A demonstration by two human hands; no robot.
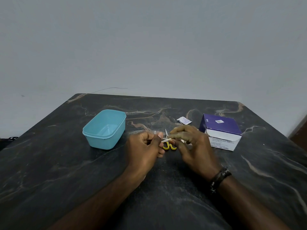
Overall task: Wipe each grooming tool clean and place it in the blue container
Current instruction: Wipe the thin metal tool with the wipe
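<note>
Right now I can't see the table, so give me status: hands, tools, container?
Left hand holds a small metal tool; right hand pinches a white wipe against it. Yellow-handled scissors lie beneath. Blue container empty, path clear.

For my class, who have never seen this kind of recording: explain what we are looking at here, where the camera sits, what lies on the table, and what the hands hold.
One camera, worn on a person's head, looks down at their two bare hands. On the dark marble table stand an empty blue container and a purple box of alcohol wipes, with a torn sachet behind. The left hand holds a small metal tool; the right hand pinches a white wipe against it. Yellow-handled scissors lie beneath.
</note>
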